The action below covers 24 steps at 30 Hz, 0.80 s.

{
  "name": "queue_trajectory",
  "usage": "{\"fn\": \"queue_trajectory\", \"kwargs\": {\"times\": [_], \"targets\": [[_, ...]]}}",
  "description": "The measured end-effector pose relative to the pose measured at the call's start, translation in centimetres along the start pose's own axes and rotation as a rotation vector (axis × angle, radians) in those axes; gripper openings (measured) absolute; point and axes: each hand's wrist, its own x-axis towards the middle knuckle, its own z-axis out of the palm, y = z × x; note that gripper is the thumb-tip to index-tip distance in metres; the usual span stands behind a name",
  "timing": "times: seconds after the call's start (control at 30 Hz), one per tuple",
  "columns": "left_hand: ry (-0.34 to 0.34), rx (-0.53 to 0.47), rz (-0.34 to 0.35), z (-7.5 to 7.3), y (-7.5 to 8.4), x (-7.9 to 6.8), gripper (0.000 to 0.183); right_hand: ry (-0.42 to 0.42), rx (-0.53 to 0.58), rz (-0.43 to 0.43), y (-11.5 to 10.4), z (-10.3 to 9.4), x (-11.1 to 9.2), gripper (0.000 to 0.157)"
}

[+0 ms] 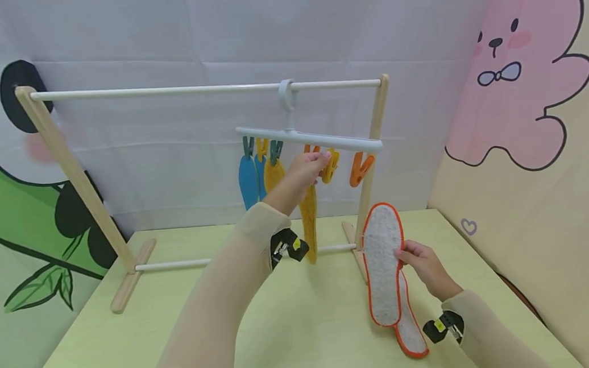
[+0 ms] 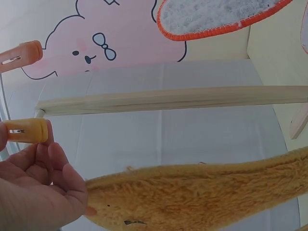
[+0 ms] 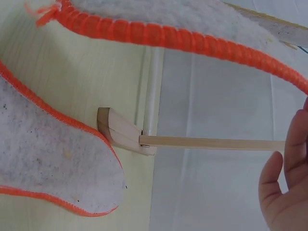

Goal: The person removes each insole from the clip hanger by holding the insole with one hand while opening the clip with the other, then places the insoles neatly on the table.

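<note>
My left hand point(image 1: 301, 175) is raised to a white clip hanger point(image 1: 322, 139) and pinches a yellow clothespin point(image 1: 330, 169) on its right half. In the left wrist view that clothespin point(image 2: 30, 131) sits between thumb and fingers. An orange clothespin point(image 1: 359, 170) hangs further right with nothing in it. Below the left hand dangles a fuzzy yellow insole point(image 1: 309, 223). My right hand point(image 1: 430, 268) pinches the edge of a grey felt insole point(image 1: 384, 263) with orange stitching, held upright. Behind and beneath it lies a matching insole point(image 1: 412, 332) on the table.
The hanger hooks over the top rail point(image 1: 165, 91) of a wooden drying rack point(image 1: 75, 176). On its left half, blue insoles point(image 1: 247, 181) and another yellow insole point(image 1: 273, 176) hang from clothespins. The rack stands on a pale table point(image 1: 192, 339) before a white cloth.
</note>
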Motion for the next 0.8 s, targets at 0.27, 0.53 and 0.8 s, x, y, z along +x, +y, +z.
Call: {"fn": "queue_trajectory", "kwargs": {"times": [0.27, 0.53, 0.8], "targets": [[-0.005, 0.006, -0.002, -0.1, -0.1, 0.0, 0.037, 0.016, 0.005, 0.01, 0.4, 0.0, -0.1, 0.017], [-0.011, -0.007, -0.008, -0.1, 0.0, -0.1, 0.038, 0.033, 0.002, 0.032, 0.9, -0.2, -0.2, 0.016], [-0.012, -0.003, -0.002, 0.0, 0.0, -0.1, 0.038, 0.039, 0.005, 0.047, 1.2, -0.5, -0.5, 0.013]]}}
